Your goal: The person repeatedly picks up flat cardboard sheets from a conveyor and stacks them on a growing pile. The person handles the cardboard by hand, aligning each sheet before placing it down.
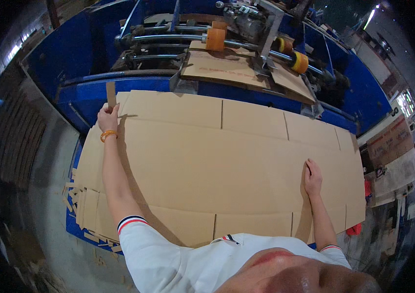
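A large sheet of brown cardboard point(207, 161) lies flat before me, with slots cut along its far and near edges and crease lines running across it. At its far left corner my left hand point(107, 118) is closed on a narrow cardboard strip point(111, 93), which points up and away from me. An orange bracelet point(109, 135) circles that wrist. Over the right part of the sheet, my right hand point(313, 178) is loosely curled with its fingers together, and I see nothing in it. Whether it presses on the cardboard is hard to make out.
Beyond the sheet stands a blue machine point(95, 44) with metal shafts and orange rollers point(215, 39). Another printed cardboard piece point(224, 68) lies in it. Cardboard scraps point(70, 200) litter a blue ledge at the left. More sheets point(390, 139) stand at the right.
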The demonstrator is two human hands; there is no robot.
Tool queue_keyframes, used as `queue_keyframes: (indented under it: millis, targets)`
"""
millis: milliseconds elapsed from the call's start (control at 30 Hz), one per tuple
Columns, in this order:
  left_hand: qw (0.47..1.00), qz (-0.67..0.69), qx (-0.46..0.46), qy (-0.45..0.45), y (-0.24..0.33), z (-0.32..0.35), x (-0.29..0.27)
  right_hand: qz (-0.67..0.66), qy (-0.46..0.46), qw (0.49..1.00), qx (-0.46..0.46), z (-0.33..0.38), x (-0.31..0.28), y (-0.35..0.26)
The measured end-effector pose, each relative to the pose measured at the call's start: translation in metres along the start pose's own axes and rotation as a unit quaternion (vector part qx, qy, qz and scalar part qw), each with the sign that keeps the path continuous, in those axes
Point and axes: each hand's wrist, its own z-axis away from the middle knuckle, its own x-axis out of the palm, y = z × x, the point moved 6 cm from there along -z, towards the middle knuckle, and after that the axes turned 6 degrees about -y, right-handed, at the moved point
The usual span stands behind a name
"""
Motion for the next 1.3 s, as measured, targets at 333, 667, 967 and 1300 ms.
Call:
queue_keyframes:
  millis: [333,667,967,1300]
  targets:
    - [0.822,0.431,-0.369,0.051,-0.141,-0.006,-0.086,-0.038,0.064,0.997,-0.004,-0.008,-0.010,-0.002]
    - [0.921,-0.341,0.008,-0.188,-0.015,0.074,-0.090,-0.039,0.086,0.996,-0.003,-0.006,-0.003,0.005]
    - [0.907,-0.403,0.113,0.048,0.124,0.058,-0.151,-0.026,0.073,0.997,0.016,-0.001,0.003,0.018]
    - [0.722,0.410,0.054,-0.554,0.280,0.152,-0.293,-0.095,0.022,0.992,0.084,0.092,-0.047,0.061]
